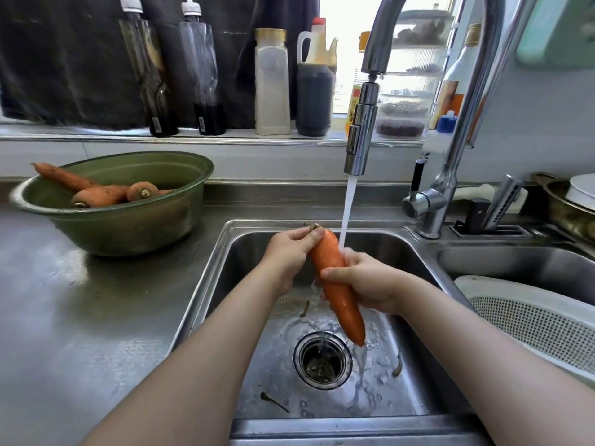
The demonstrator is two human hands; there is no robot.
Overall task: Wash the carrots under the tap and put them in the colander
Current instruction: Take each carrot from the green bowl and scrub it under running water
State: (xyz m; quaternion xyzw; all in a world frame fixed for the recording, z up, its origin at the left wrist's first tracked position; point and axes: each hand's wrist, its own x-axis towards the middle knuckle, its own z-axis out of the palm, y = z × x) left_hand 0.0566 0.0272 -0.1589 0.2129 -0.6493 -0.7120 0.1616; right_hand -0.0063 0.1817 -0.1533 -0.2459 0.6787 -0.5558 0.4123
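Over the steel sink (222,278) I hold one wet orange carrot (341,294), tip pointing down toward the drain. My left hand (289,252) pinches its stem end. My right hand (370,284) grips its middle. Water runs from the tap (360,136) onto the carrot and my right hand. Several unwashed carrots (103,193) lie in a green bowl (128,226) on the counter at the left. The white colander (534,320) sits in the second sink basin at the right; nothing shows in its visible part.
Bottles of oil and sauce (315,82) line the window ledge behind the sink. A knife block (492,214) and stacked dishes (576,194) stand at the right. Bits of carrot root lie around the drain (322,360). Wet steel counter (80,317) lies left.
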